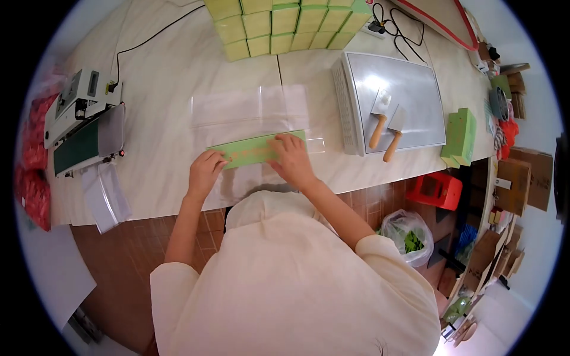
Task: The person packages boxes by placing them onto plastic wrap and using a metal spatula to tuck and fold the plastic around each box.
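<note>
A long green box (pixel 252 152) with orange print lies on the marble-patterned table, close to its front edge. My left hand (pixel 205 171) grips the box's left end between thumb and fingers. On the right part of the box rests my right hand (pixel 291 159), its fingers bent over the top and its thumb at the near edge. Clear plastic film (pixel 228 113) is spread flat behind the box, and more of it shows in front, between my arms.
Stacked green boxes (pixel 257 25) stand at the back. To the right, a metal-topped unit (pixel 409 83) carries two wooden-handled spatulas (pixel 378 121), with upright green boxes (pixel 460 136) beyond. A machine (pixel 89 124) and plastic sleeves (pixel 105 196) are at the left.
</note>
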### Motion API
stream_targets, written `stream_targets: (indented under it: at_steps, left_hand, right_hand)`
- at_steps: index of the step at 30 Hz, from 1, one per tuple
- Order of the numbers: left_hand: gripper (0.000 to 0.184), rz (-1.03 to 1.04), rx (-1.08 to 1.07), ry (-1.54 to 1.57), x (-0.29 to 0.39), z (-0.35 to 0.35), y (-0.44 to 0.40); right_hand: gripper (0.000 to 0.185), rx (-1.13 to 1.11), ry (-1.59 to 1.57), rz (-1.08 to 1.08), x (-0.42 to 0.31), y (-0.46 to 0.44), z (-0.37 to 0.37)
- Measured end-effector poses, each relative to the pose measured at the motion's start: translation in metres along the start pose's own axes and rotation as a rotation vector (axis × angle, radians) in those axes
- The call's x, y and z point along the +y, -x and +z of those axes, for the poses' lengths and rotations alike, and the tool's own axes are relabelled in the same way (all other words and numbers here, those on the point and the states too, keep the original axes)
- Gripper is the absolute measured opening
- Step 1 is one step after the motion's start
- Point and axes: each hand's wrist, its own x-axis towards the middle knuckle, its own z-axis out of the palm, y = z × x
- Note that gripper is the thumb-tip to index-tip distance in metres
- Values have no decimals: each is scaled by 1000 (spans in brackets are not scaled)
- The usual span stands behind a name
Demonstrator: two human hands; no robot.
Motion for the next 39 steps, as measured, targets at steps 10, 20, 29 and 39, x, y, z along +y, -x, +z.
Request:
stream_targets:
  at_steps: [10, 20, 29, 39]
  left_hand:
    - [11, -42, 70, 83, -7, 5, 6]
    - [11, -176, 58, -79, -50, -51, 39]
    - [26, -79, 155, -37, -24, -45, 13]
    - [35, -216, -96, -111, -40, -48, 15]
  right_hand:
    - [21, -40, 32, -54, 6, -7, 37]
    - [18, -15, 31, -70, 4, -8, 37]
    - [18, -23, 41, -61, 2, -8, 36]
    - [18, -31, 46, -48, 4, -8, 36]
